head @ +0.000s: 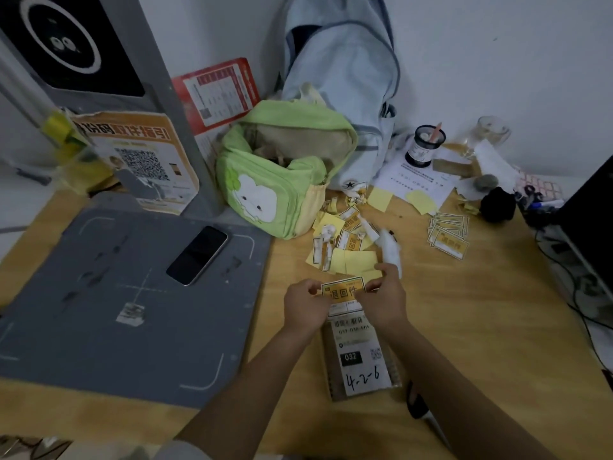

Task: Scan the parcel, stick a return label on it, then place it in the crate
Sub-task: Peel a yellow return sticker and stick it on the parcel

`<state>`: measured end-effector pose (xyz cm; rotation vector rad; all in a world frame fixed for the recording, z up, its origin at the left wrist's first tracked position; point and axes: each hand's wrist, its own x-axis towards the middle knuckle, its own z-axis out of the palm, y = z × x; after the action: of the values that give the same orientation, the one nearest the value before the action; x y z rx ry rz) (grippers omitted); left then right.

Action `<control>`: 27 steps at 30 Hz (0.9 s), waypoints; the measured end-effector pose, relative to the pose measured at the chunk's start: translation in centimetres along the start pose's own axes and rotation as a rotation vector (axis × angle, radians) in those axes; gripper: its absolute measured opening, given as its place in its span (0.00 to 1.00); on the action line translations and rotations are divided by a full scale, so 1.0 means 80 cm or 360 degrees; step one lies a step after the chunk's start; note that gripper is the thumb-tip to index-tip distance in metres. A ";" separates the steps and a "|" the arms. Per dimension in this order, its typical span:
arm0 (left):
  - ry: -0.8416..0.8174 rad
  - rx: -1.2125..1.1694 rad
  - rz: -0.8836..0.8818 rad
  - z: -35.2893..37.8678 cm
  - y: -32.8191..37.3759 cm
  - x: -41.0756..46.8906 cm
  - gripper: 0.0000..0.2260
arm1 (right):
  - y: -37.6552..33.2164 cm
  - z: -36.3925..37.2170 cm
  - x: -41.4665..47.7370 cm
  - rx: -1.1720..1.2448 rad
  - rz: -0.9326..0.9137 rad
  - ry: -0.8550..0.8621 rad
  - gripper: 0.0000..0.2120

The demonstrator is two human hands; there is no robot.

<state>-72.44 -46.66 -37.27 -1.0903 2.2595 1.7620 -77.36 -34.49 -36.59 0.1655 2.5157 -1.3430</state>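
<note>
hands: L (306, 305) + R (384, 302) both pinching label (343, 290) ends
label: over parcel (361, 356) top edge
parcel: flat on tabletop (481, 327)

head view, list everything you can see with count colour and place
parcel: 1, clear wrap with white shipping label, near edge of table, under the hands
return label: 1, yellow and white, held at the parcel's far end
label stack: 1 stack, yellow and white, right of centre
backing scraps: many, pale yellow, behind the hands
phone: 1, black screen, on the scan mat
scan mat: 1, grey, left
green bag: 1, green, open, behind the scraps
backpack: 1, pale blue, against the wall
cup: 1, dark, back right
table: 1, wood
left hand: 1, pinching the label's left end
right hand: 1, pinching the label's right end
</note>
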 end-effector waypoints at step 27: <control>-0.0187 0.1203 0.0590 0.017 -0.071 0.005 0.21 | 0.083 0.012 0.010 -0.1144 -0.0410 -0.0353 0.23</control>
<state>-70.01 -46.14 -42.58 -0.4267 2.7827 0.8270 -76.44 -31.58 -42.61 -0.4405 2.6986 -0.4166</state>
